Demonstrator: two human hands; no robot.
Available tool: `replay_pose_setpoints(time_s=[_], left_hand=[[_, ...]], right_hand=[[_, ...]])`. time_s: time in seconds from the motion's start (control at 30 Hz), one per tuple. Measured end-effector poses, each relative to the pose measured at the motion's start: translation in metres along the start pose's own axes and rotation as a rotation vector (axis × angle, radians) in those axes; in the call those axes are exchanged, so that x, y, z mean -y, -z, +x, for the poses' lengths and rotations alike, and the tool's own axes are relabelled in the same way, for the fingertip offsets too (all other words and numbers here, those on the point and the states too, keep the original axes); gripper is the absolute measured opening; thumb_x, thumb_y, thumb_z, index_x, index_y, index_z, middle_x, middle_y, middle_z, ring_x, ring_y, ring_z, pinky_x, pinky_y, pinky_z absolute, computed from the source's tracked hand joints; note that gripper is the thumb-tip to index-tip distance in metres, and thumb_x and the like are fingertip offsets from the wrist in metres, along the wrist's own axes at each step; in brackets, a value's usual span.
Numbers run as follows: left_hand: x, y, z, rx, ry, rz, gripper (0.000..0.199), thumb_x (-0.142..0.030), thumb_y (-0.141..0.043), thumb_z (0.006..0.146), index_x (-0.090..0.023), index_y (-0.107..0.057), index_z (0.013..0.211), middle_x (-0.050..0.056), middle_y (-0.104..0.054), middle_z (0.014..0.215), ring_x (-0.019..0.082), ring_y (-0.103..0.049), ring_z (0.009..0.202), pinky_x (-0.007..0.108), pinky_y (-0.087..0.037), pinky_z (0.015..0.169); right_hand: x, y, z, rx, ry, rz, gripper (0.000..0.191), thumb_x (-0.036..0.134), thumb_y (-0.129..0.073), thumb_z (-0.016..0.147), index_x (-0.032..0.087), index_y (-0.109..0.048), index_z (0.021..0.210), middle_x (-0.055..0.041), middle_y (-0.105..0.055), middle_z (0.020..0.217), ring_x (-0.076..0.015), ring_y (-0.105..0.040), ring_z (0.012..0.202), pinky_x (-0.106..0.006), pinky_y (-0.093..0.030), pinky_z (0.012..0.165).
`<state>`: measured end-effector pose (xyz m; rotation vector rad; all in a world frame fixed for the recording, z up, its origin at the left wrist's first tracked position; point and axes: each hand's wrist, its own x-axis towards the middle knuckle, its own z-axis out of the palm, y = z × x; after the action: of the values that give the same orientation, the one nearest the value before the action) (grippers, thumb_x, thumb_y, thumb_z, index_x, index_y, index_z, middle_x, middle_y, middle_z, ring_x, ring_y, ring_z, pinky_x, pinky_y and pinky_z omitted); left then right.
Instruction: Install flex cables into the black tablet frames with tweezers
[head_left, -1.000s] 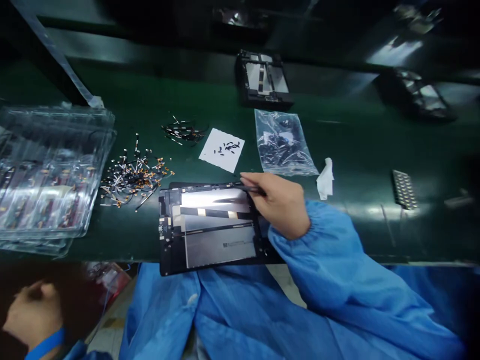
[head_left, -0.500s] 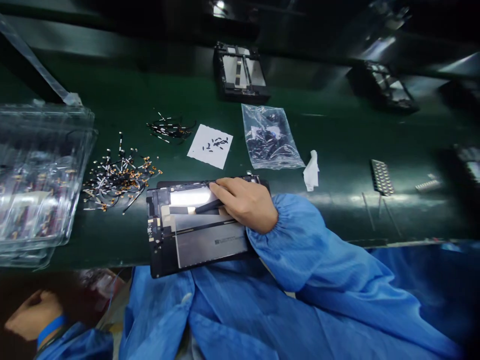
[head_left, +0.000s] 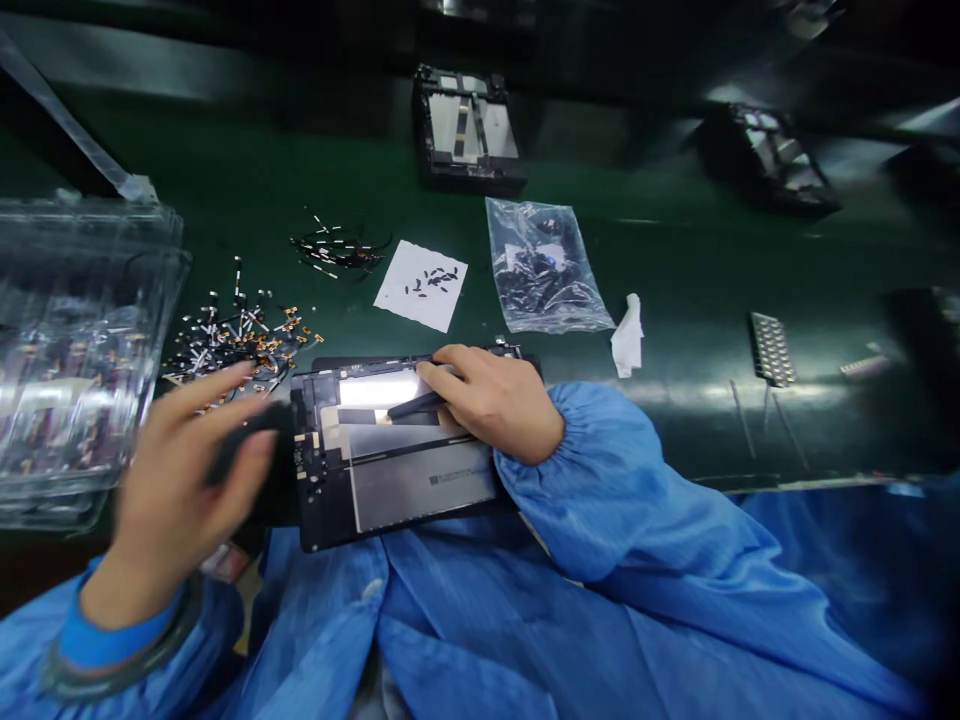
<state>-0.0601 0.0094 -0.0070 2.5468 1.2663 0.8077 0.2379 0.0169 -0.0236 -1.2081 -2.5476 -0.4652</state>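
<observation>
My right hand (head_left: pixel 495 400) rests on the opened tablet (head_left: pixel 424 490), fingers curled round a slim black pointed tool (head_left: pixel 416 404) whose tip lies over the tablet's inner parts; I cannot make out its exact kind. Exposed metal plates, a ribbon strip and small circuit parts show in the tablet, which lies at the table's front edge against my blue smock. My left hand (head_left: pixel 191 480), smeared by motion, hovers left of the tablet with its fingers spread and nothing visible in them. Just beyond its fingertips is a pile of small flex cables (head_left: pixel 240 335), partly covered by the hand.
Stacked clear plastic trays (head_left: pixel 71 400) stand at left. Farther back lie black cables (head_left: pixel 337 250), white paper (head_left: pixel 409 315) with small black pieces, a clear bag (head_left: pixel 547 270) and crumpled tissue (head_left: pixel 628 338). Another opened device (head_left: pixel 469 130) sits behind; a studded strip (head_left: pixel 772 350) lies right.
My left hand has come up from below the table's edge at lower left, moving right and forward to the flex cables. The right hand and tablet have hardly moved.
</observation>
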Motion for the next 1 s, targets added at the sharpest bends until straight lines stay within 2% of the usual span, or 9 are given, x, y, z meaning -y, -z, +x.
replay_pose_setpoints(time_s=[0.07,0.1,0.2,0.3,0.4,0.63,0.83,1.0], left_hand=[[-0.011,-0.02,0.027,0.119,-0.193,-0.011,0.038,-0.014,-0.052,0.091,-0.019,-0.05,0.128,0.011,-0.054,0.137,0.023,-0.05,0.129,0.044,-0.044,0.107],[-0.016,-0.03,0.039,0.177,-0.242,-0.01,0.034,-0.014,-0.049,0.092,-0.018,-0.052,0.126,0.011,-0.055,0.137,0.024,-0.049,0.13,0.045,-0.043,0.108],[-0.022,-0.054,0.065,0.271,-0.33,0.008,0.035,-0.014,-0.04,0.094,-0.012,-0.053,0.126,0.012,-0.061,0.132,0.024,-0.049,0.132,0.047,-0.04,0.111],[-0.019,-0.065,0.072,0.307,-0.376,0.055,0.039,-0.011,-0.036,0.094,-0.01,-0.052,0.13,0.013,-0.063,0.13,0.023,-0.052,0.13,0.047,-0.038,0.112],[-0.015,-0.067,0.07,0.301,-0.383,0.064,0.042,-0.009,-0.035,0.092,-0.011,-0.053,0.13,0.013,-0.063,0.129,0.022,-0.056,0.125,0.047,-0.038,0.112],[-0.013,-0.066,0.07,0.341,-0.458,0.146,0.045,-0.005,-0.04,0.089,-0.015,-0.053,0.131,0.013,-0.06,0.134,0.026,-0.055,0.126,0.053,-0.034,0.113],[-0.014,-0.067,0.069,0.33,-0.46,0.168,0.043,-0.006,-0.042,0.09,-0.015,-0.056,0.129,0.014,-0.06,0.135,0.028,-0.054,0.126,0.053,-0.033,0.112],[-0.016,-0.067,0.068,0.319,-0.45,0.148,0.044,-0.004,-0.042,0.088,-0.016,-0.057,0.128,0.013,-0.059,0.135,0.029,-0.054,0.127,0.054,-0.033,0.113]], right_hand=[[0.0,-0.001,0.0,-0.008,-0.007,0.008,0.026,0.012,-0.048,0.09,0.014,-0.069,0.104,-0.007,-0.07,0.093,-0.0154,-0.058,0.07,-0.029,-0.036,0.056],[0.0,-0.002,0.0,-0.017,-0.013,0.01,0.026,0.012,-0.047,0.092,0.015,-0.069,0.104,-0.0065,-0.07,0.093,-0.0151,-0.058,0.07,-0.029,-0.036,0.056],[0.0,-0.003,0.0,-0.036,-0.04,0.008,0.028,0.012,-0.043,0.095,0.017,-0.07,0.103,-0.0056,-0.07,0.092,-0.0141,-0.058,0.069,-0.028,-0.035,0.056],[0.001,-0.001,0.0,-0.007,-0.049,0.015,0.029,0.012,-0.041,0.097,0.016,-0.07,0.103,-0.0056,-0.071,0.091,-0.014,-0.058,0.07,-0.029,-0.036,0.057],[-0.001,0.005,-0.004,0.041,-0.042,0.046,0.03,0.013,-0.04,0.098,0.015,-0.069,0.106,-0.0053,-0.07,0.088,-0.0147,-0.058,0.072,-0.03,-0.037,0.059],[-0.008,0.02,-0.025,0.036,-0.039,0.036,0.031,0.01,-0.04,0.098,0.016,-0.07,0.105,-0.0036,-0.07,0.084,-0.0139,-0.056,0.069,-0.029,-0.036,0.057],[-0.008,0.012,-0.03,-0.032,-0.048,-0.053,0.027,0.013,-0.045,0.097,0.018,-0.069,0.106,-0.0027,-0.072,0.09,-0.0134,-0.055,0.072,-0.028,-0.035,0.058],[-0.01,0.006,-0.031,0.024,-0.069,-0.044,0.029,0.014,-0.041,0.099,0.02,-0.067,0.109,-0.004,-0.071,0.095,-0.0136,-0.054,0.074,-0.029,-0.036,0.061]])
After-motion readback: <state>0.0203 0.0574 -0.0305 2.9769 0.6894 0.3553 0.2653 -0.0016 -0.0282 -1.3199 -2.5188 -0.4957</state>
